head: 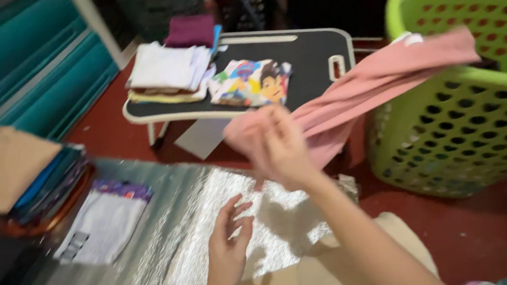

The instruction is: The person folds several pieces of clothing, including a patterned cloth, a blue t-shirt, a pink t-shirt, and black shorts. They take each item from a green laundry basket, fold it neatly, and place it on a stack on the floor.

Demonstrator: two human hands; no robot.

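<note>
**Two hands, one pink cloth drawn out of the basket**

One hand does the holding: the right hand (277, 146) is closed in a pinch on the near end of the pink cloth (383, 83), raised above the silver mat (206, 227). From that grip the cloth stretches up and to the right, its far end draped over the rim of the green basket (454, 80). Its long axis runs from the hand toward the basket, rising slightly, and it looks pulled fairly taut, likely because the far end rests on the rim.

Lower down, the left hand (228, 247) hovers over the mat, fingers loosely spread, holding nothing.

Beyond the hands, a low black table (311, 56) carries a stack of folded clothes (169, 72) and a printed garment (252, 82). More folded stacks (16, 174) lie to the left, beside a white folded piece (104, 224) on the mat's edge.
</note>
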